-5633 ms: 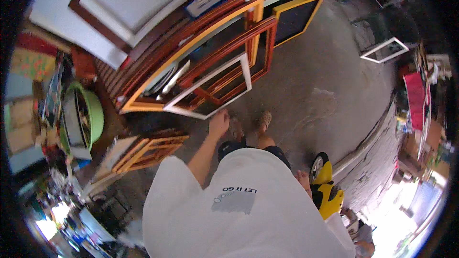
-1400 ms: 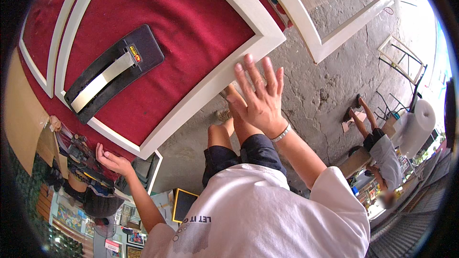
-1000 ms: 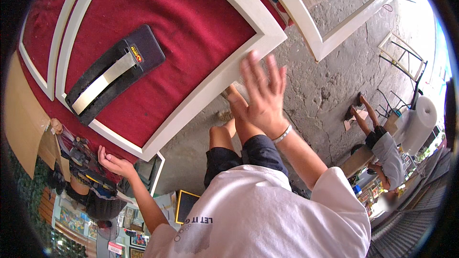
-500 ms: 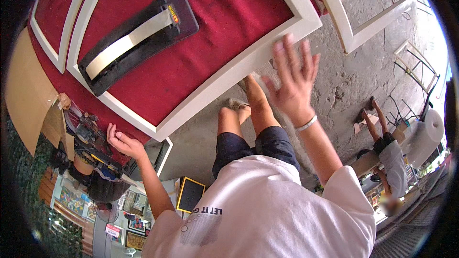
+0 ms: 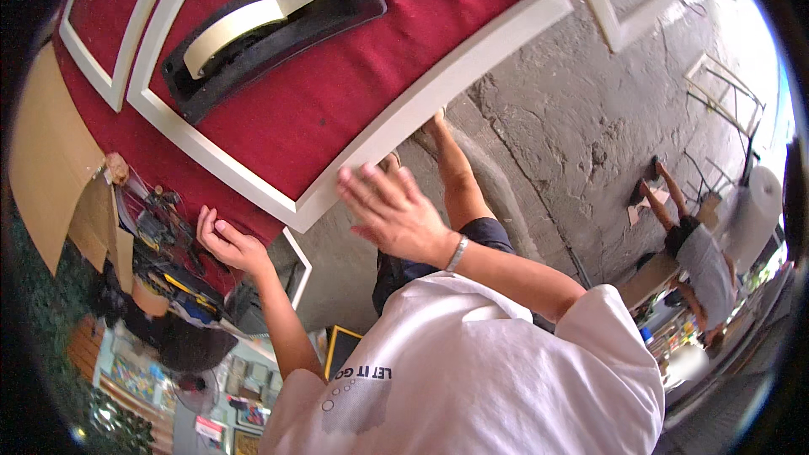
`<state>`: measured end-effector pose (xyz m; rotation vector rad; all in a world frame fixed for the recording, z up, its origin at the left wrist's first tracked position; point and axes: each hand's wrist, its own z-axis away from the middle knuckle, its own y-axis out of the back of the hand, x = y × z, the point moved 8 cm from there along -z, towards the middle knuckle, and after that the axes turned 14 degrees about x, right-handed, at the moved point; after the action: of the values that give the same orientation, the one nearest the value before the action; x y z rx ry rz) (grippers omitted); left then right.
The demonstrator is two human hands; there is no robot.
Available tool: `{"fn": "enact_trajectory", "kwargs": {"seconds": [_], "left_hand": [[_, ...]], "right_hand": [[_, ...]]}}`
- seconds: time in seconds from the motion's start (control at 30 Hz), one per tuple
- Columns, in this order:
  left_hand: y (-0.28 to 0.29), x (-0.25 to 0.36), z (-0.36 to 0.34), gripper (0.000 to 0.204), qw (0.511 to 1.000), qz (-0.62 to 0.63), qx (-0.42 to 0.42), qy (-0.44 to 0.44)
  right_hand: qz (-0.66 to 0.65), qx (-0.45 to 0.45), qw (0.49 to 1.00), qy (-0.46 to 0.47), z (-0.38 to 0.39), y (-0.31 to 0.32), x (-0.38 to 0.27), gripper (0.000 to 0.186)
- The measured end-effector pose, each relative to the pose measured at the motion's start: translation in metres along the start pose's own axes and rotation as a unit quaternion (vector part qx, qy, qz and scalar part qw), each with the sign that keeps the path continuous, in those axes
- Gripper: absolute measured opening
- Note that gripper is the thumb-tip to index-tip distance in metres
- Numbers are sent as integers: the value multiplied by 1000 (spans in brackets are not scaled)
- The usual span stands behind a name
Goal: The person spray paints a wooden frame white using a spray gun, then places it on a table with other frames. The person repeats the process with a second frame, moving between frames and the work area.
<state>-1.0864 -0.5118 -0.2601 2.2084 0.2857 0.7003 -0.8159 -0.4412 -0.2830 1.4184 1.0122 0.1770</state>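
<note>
A white picture frame (image 5: pixel 438 76) lies on a table covered with red cloth (image 5: pixel 337 101). Inside its border rests a long black plate-like tool (image 5: pixel 286 42) with a curved cream handle. My right hand (image 5: pixel 396 211), fingers stretched out and empty, is over the frame's near side close to the front corner; whether the fingertips touch the wood I cannot tell. By the left edge of the cloth, my left hand (image 5: pixel 229 243) is turned palm up, its fingers loosely bent and holding nothing.
Another white frame (image 5: pixel 105 76) lies at the far left, and a third (image 5: pixel 624 29) juts out at the upper right. Cardboard (image 5: pixel 55 152) and a tangle of tools (image 5: pixel 160 219) are at left. A person (image 5: pixel 704 274) stands across the concrete floor at right.
My right hand has swept left along the frame's near side toward the front corner. My left hand has hardly moved. The view has shifted slightly.
</note>
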Motion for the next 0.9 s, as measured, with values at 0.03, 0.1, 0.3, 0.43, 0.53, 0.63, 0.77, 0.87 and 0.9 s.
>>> {"fn": "enact_trajectory", "kwargs": {"seconds": [0.03, 0.1, 0.3, 0.43, 0.53, 0.63, 0.77, 0.87, 0.9], "left_hand": [[1, 6, -1, 30, 1000, 2, -5, -20], [4, -5, 9, 29, 999, 42, -6, 19], [44, -14, 10, 28, 995, 46, 68, -58], [33, 14, 12, 25, 991, 66, 65, -96], [35, 42, 8, 21, 988, 78, 49, -124], [51, 93, -1, 18, 978, 138, 30, -155], [43, 210, 29, 17, 940, 254, -48, -224], [25, 295, 66, 15, 898, 326, -109, -274], [19, 332, 84, 15, 882, 347, -148, -282]], "right_hand": [[-20, -9, 1000, -3, 8, -2, -9, 81], [-34, -4, 999, -41, 23, 5, -8, 81], [-36, 92, 934, -344, 116, 85, 72, 65], [-31, 88, 746, -659, 359, 75, 121, 47], [16, 111, 605, -788, 530, 54, 93, 33], [0, 81, 503, -861, 608, 31, 54, 31], [-77, 25, 470, -879, 648, -36, 14, 33], [-180, 82, 534, -822, 610, -72, 38, 27], [-190, 77, 531, -822, 609, -86, 49, 26]]}}
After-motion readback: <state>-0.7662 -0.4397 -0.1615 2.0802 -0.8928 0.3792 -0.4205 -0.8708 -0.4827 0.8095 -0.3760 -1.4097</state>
